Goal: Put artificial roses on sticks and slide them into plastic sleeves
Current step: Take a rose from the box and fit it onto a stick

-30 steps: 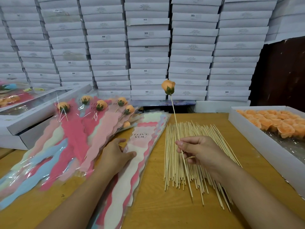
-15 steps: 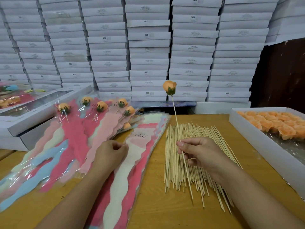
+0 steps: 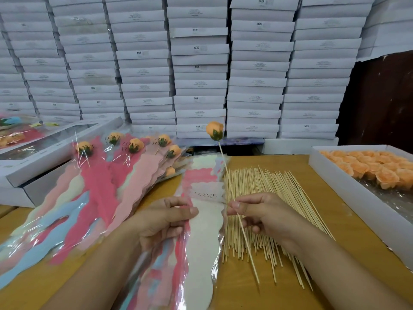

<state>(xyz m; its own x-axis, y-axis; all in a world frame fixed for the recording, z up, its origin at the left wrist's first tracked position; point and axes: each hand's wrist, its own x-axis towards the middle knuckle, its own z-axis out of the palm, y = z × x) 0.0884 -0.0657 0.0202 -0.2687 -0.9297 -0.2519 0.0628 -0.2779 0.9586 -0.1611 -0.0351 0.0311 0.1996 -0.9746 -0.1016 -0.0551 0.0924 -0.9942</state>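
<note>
Roses were the work in hand, and the head view, the only one, showed the job partly done. One orange rose already sat on the top of its stick, held upright and leaning a little left above the table. The right hand pinched that stick about midway between thumb and fingers, the rest of the fingers loosely curled. The left hand gripped the top plastic sleeve of the stack of empty sleeves, thumb on top and fingers curled beneath its edge, apparently lifting it free. The rose was not yet inside; its stick stood just beside the sleeve's right edge.

Behind the left hand lay a fan of finished sleeved roses, at least six heads showing through the plastic, resting partly on a flat white box. Much seemed left to do: a thick heap of bare sticks lay under the right hand, and the open box of loose rose heads at the right remained well filled. Stacked white cartons lined the wall behind.

By my reading, the mounting step was complete for this rose and sleeving it was next.
</note>
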